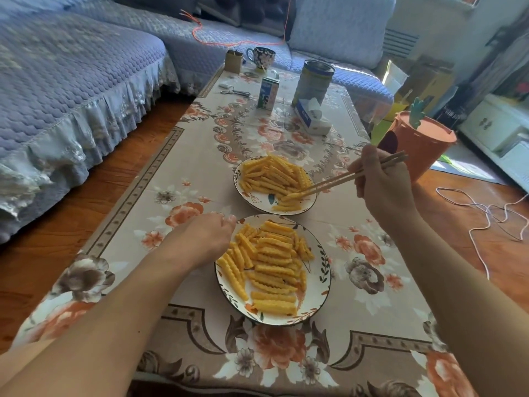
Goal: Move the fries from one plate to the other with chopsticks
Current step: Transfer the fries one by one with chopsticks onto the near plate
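— Where were the fries when you looked over?

— On both plates. The far plate [252, 196] carried a heap of crinkle-cut fries [272, 174] towards its back, and the near plate [320, 285] had its own fries [269, 262] spread across most of it. Both sat on the flowered desk [148, 202], one just behind the other.

— And the hands?

— The right hand [383, 187] was raised over the desk's right side, its fingers [357, 169] curled round a pair of chopsticks [352, 176]. The tips reached down to the front of the far plate and were closed on a single fry [292, 195], or at least touching it; I couldn't tell whether it had left the plate.

— The left?

— The left hand [200, 239] rested at the near plate's left rim, fingers bent at the edge. Whether they truly gripped the rim I couldn't tell; the knuckles hid it.

— Anything else about?

— Farther up the desk stood a milk carton [267, 93], a tall tin [312, 81], a tissue pack [312, 117] and a patterned mug [261, 57]. An orange bin [420, 150] stood on the floor just right of the desk, and a blue-covered sofa [71, 81] ran along the left.
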Action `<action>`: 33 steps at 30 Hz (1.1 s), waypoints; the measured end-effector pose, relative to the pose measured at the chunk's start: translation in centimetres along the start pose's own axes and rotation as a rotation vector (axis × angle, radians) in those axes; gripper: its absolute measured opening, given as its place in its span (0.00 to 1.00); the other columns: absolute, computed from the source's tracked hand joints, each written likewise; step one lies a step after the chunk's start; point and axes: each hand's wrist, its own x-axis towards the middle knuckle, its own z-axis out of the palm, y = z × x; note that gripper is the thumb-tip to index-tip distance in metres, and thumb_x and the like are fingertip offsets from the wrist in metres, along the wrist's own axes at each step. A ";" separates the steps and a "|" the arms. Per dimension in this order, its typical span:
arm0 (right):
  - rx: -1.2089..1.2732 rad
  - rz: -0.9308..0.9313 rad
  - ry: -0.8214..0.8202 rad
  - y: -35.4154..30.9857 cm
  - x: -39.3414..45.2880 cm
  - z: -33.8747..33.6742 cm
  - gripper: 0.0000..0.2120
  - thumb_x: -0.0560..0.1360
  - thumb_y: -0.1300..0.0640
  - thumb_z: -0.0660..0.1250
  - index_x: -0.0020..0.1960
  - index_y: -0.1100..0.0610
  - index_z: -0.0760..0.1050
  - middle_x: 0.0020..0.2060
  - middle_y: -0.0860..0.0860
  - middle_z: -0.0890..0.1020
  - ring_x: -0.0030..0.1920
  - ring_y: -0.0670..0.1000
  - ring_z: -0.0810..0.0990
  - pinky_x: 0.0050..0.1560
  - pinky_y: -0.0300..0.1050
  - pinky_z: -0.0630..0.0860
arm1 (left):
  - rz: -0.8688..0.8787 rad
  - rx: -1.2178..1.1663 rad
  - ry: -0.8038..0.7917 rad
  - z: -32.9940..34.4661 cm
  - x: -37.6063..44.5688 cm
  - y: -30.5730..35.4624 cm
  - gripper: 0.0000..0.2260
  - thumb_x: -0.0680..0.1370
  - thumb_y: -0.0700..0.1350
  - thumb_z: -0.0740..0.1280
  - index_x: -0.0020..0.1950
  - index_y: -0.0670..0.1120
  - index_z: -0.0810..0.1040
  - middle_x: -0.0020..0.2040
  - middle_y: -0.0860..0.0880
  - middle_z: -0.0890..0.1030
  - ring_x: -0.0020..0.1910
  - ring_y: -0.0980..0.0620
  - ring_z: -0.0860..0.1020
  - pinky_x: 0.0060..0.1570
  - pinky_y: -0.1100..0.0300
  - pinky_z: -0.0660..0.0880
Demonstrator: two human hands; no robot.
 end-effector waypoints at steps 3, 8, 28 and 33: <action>0.147 0.059 0.021 -2.1 -1.2 -1.3 0.25 0.86 0.47 0.55 0.39 0.59 0.79 0.26 0.51 0.76 0.24 0.47 0.72 0.25 0.42 0.69 | 0.005 0.013 -0.003 -0.1 -0.1 0.1 0.26 0.85 0.61 0.48 0.66 0.47 0.77 0.67 0.42 0.78 0.64 0.40 0.76 0.64 0.48 0.73; 0.234 0.202 -0.098 -4.8 -5.5 -3.0 0.27 0.85 0.45 0.56 0.37 0.61 0.79 0.24 0.53 0.74 0.24 0.51 0.71 0.24 0.43 0.67 | 0.008 0.023 0.004 -0.1 -0.4 0.3 0.26 0.85 0.61 0.48 0.68 0.46 0.76 0.69 0.41 0.76 0.66 0.40 0.74 0.64 0.49 0.71; 0.044 0.008 -0.005 -2.3 -3.9 -1.9 0.21 0.86 0.50 0.58 0.41 0.56 0.81 0.27 0.53 0.77 0.26 0.48 0.74 0.28 0.43 0.72 | 0.007 0.027 -0.026 0.2 -0.1 -0.1 0.27 0.84 0.62 0.49 0.70 0.46 0.75 0.70 0.42 0.76 0.68 0.41 0.73 0.68 0.46 0.70; -0.077 -0.026 -0.110 0.1 -2.1 0.8 0.19 0.85 0.49 0.60 0.40 0.52 0.82 0.27 0.45 0.77 0.28 0.45 0.74 0.34 0.46 0.70 | 0.006 0.029 -0.020 0.1 0.0 -0.3 0.27 0.84 0.62 0.49 0.71 0.47 0.74 0.71 0.44 0.75 0.69 0.41 0.73 0.67 0.47 0.70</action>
